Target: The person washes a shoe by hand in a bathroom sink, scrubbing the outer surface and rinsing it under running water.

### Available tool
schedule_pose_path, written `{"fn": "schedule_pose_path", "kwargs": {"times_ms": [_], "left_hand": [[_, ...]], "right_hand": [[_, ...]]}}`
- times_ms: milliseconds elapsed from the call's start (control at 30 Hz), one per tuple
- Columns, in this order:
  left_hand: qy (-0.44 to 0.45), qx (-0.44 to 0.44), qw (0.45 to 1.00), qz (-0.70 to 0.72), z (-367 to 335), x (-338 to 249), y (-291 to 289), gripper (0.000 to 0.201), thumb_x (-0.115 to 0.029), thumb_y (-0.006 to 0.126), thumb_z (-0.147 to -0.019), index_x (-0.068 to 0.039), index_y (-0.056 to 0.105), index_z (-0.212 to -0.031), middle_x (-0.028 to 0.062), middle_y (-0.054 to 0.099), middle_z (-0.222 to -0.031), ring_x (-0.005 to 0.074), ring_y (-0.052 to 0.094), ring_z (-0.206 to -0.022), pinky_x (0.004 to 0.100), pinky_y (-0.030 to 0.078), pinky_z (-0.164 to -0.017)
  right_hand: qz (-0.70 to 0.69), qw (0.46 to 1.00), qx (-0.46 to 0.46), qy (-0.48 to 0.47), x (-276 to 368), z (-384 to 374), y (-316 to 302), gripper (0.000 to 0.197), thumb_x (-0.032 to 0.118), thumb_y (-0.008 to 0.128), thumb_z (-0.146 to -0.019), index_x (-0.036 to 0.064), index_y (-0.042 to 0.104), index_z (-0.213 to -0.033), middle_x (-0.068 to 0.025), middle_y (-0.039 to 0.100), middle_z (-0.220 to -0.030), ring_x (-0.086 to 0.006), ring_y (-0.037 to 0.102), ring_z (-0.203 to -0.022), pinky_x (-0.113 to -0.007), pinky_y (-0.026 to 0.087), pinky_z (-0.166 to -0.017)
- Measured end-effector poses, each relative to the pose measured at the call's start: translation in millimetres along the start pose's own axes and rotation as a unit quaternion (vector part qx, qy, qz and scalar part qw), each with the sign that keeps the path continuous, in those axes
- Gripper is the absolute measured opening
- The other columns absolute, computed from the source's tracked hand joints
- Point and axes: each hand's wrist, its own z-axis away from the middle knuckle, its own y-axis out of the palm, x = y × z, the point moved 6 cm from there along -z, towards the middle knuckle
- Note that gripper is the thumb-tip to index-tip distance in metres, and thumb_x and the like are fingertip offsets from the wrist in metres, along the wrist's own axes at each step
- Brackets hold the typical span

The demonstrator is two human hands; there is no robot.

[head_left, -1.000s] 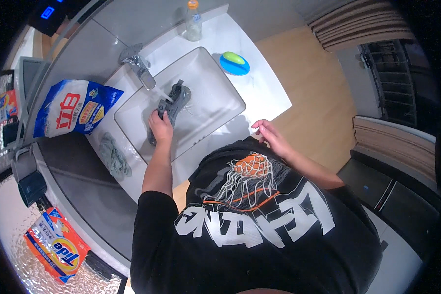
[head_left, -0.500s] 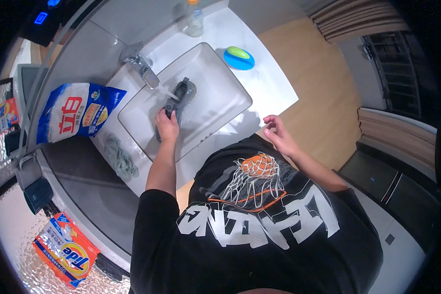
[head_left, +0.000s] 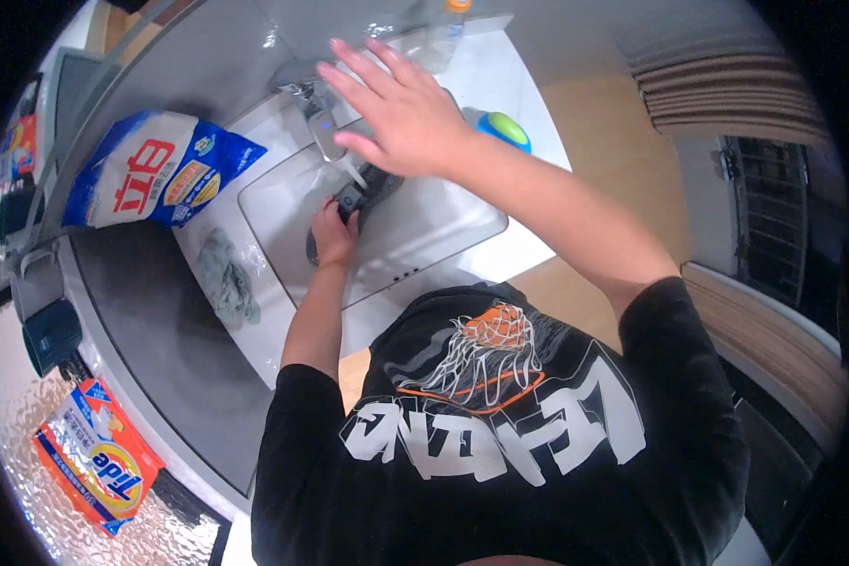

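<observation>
My left hand (head_left: pixel 333 234) is closed round a dark grey, elongated wet item (head_left: pixel 351 198) in the white sink (head_left: pixel 434 247). Its exact kind cannot be made out. A stream of water (head_left: pixel 352 172) runs from the chrome faucet (head_left: pixel 322 130) onto the item's far part. Above the sink, close to the faucet, my right hand (head_left: pixel 401 118) is raised with its fingers spread and nothing in it. From this view the hand and forearm hide part of the sink and the far end of the item.
A blue and white bag (head_left: pixel 165 179) stands left of the sink, near a crumpled grey-green cloth (head_left: pixel 226 278). Past my right forearm lies green soap (head_left: pixel 507 129) on a blue dish (head_left: pixel 488 124). A clear bottle (head_left: pixel 445 40) stands behind. An orange packet (head_left: pixel 99 457) is at lower left.
My right hand has risen from beside my body, moving up and left to the faucet, and its fingers have spread. My left hand stays on the dark grey item. The whole view has shifted slightly.
</observation>
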Motion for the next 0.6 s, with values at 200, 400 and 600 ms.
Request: {"fn": "schedule_pose_path", "kwargs": {"times_ms": [200,400,600], "left_hand": [[-0.015,0.044,0.999,-0.012,-0.8,-4.5,-3.8,0.049,-0.02,0.071,-0.083,0.003,0.053,-0.122,0.0214,0.055,-0.131,0.0405,0.052,-0.116,0.0458,0.04,-0.103],[-0.037,0.141,0.973,-0.18,-14.3,-24.1,-24.7,0.098,-0.042,0.087,-0.06,-0.002,0.042,-0.137,0.0183,0.047,-0.14,0.0348,0.043,-0.129,0.0483,0.033,-0.109],[-0.083,0.195,0.964,-0.161,-9.7,7.5,-6.6,0.098,-0.037,0.086,-0.056,-0.007,0.041,-0.138,0.015,0.049,-0.134,0.0338,0.042,-0.128,0.0473,0.033,-0.108]], "right_hand": [[0.128,0.989,0.067,-0.016,-25.5,-17.8,67.0,0.074,0.055,0.054,-0.091,0.0151,0.034,-0.149,-0.0038,0.028,-0.158,-0.0353,0.021,-0.146,-0.049,0.018,-0.119],[0.006,0.996,-0.038,0.085,-63.4,47.4,25.5,0.07,0.05,0.066,-0.082,0.0081,0.049,-0.135,-0.0147,0.046,-0.145,-0.038,0.039,-0.134,-0.052,0.033,-0.108],[-0.05,0.833,0.358,0.418,-104.7,113.3,170.7,0.066,0.057,0.061,-0.086,-0.0001,0.059,-0.119,-0.021,0.066,-0.112,-0.0355,0.064,-0.106,-0.043,0.051,-0.09]]}}
